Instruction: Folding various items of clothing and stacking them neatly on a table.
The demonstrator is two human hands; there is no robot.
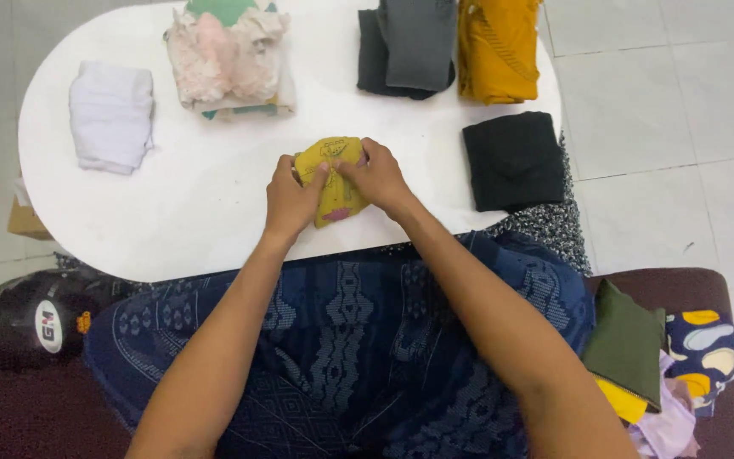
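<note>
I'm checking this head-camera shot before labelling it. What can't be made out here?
- Small yellow printed cloth: middle covered by left hand and right hand.
- Mustard folded garment and grey folded garment: tops cut by frame edge.
- Dark helmet: partly under white oval table.

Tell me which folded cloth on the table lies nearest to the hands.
The small yellow printed cloth: both hands grip it, while the white, pink, grey, mustard and black piles lie apart.
</note>
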